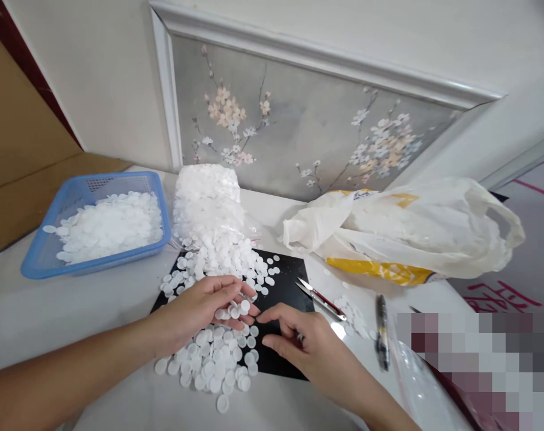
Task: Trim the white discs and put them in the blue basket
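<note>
My left hand is cupped with the palm up, holding several small round white plastic discs with raised rims between its thumb and fingers. Close beside it, my right hand has its thumb and index finger apart, with nothing visible between them. Its other fingers are curled and partly hidden. Below the left hand lies a loose pile of the same discs, partly on a black mat and partly on the white table. Behind the hands, a larger heap spills from a clear plastic bag full of discs.
A blue plastic basket with more discs stands at the left. Small red-handled scissors, scattered white pieces and a black marker lie at the right. Behind them rests a white and yellow plastic bag. A framed flower picture is at the back.
</note>
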The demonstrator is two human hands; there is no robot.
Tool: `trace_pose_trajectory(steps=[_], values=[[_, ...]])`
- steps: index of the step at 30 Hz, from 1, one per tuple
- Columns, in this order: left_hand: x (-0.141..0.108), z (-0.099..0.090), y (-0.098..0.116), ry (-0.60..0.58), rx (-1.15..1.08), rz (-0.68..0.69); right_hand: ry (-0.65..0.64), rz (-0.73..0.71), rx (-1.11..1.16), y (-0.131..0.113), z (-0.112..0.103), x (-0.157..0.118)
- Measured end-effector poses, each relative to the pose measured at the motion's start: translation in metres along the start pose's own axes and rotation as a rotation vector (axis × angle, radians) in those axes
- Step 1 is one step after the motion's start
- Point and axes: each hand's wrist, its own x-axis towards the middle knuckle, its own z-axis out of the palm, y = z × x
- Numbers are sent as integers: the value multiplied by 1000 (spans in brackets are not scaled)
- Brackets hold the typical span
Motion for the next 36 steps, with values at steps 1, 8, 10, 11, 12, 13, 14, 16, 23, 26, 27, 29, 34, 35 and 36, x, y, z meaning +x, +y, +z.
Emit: trace_pose_trajectory(steps=[1,8,10,11,12,13,14,16,23,26,27,29,34,35,36], values=[[0,0,0,-9,11,0,29,-5,11,0,1,0],[1,11,-4,-50,177,49,252,0,139,-3,25,4],[0,14,-7,-37,198,62,250,-14,169,-6,31,5],[0,15,-8,-34,196,63,253,-22,180,-8,31,5],[0,16,-9,-34,187,63,260,-23,185,-9,28,5],[-1,15,-9,-36,172,61,264,-13,176,-9,22,4],[-1,15,-9,-37,154,56,265,3,149,-9,14,2],[-2,12,-7,-44,115,31,249,65,18,-4,-11,-3],[-3,10,2,-20,28,-68,328,579,-704,23,-89,-22],[-2,8,1,-18,39,-64,328,444,-604,20,-82,-24],[-1,7,0,-14,52,-50,277,331,-498,17,-75,-23],[1,5,0,11,80,-19,121,149,-278,11,-55,-22],[3,1,5,75,58,-39,-122,-140,-74,-4,-10,-14],[2,1,6,82,56,-43,-147,-150,-69,-5,-4,-12],[2,0,8,91,58,-41,-168,-147,-74,-6,0,-10]])
